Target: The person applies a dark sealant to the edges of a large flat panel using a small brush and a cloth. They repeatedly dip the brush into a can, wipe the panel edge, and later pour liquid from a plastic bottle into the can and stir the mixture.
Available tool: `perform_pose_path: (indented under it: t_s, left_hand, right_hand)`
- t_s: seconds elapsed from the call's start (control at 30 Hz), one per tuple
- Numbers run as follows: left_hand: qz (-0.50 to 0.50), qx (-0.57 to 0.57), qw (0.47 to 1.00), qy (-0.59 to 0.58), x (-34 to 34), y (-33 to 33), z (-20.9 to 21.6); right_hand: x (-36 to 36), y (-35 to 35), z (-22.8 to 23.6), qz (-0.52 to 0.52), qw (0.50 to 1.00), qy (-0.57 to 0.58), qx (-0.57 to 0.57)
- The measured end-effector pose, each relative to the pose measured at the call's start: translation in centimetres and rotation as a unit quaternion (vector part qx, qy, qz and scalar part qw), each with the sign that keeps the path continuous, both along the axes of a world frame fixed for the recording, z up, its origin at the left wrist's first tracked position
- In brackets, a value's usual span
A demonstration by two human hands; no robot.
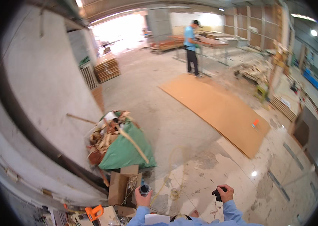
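At lower centre, my left hand [143, 199] grips a round, dark-topped container [145, 189]; my right hand [226, 193] clasps a black object [216, 195].

On my feed, white light pours through the far opening [119, 32], blown out so I lose all detail there, while a lamp [314, 32] glares at upper right and a small bright reflection [254, 173] shines off the floor [144, 88]. Elsewhere I get fairly bright, diffuse light with faint, soft shadows. The fisheye bows the left wall [42, 75], black swallows the corners, and the distant person [190, 39] looks smeary.
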State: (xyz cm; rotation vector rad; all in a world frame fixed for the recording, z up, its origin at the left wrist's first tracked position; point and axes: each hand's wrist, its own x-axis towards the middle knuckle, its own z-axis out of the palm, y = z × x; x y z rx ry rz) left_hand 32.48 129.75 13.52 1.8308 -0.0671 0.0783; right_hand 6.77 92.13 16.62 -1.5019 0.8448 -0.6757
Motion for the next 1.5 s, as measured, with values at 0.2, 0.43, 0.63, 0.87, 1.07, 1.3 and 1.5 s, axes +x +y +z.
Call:
perform_pose_path:
  t_s: [0.2, 0.43, 0.63, 0.87, 1.07, 1.3, 1.5]
  left_hand:
    - [-0.210, -0.011, 0.978, 0.006, 0.1, -20.9, 0.9]
    - [-0.371, -0.006, 0.928, 0.009, -0.3, -43.7, 1.3]
    - [-0.479, 0.020, 0.877, 0.022, 1.0, -63.8, 0.5]
    - [-0.649, 0.053, 0.759, -0.006, -2.5, -87.9, 3.7]
    - [-0.782, 0.020, 0.623, -0.022, -12.6, -107.4, 5.6]
    - [-0.845, 0.063, 0.526, -0.072, -27.7, -126.0, 8.9]
    - [-0.876, -0.005, 0.456, -0.159, -38.1, -138.7, 12.3]
  right_hand:
    - [-8.7, -9.8, 1.5, -0.174, 0.979, 0.082, -0.061]
    - [-8.8, -21.8, 3.3, -0.276, 0.960, 0.005, 0.042]
    - [-10.1, -35.2, 4.6, -0.339, 0.939, 0.040, 0.037]
    - [-14.4, -46.0, 7.3, -0.514, 0.854, 0.082, 0.021]
    - [-21.1, -53.5, 6.5, -0.642, 0.758, 0.113, -0.015]
    - [-29.6, -71.4, 10.8, -0.631, 0.758, 0.151, -0.064]
    - [-34.6, -86.7, 19.4, -0.528, 0.782, 0.238, -0.233]
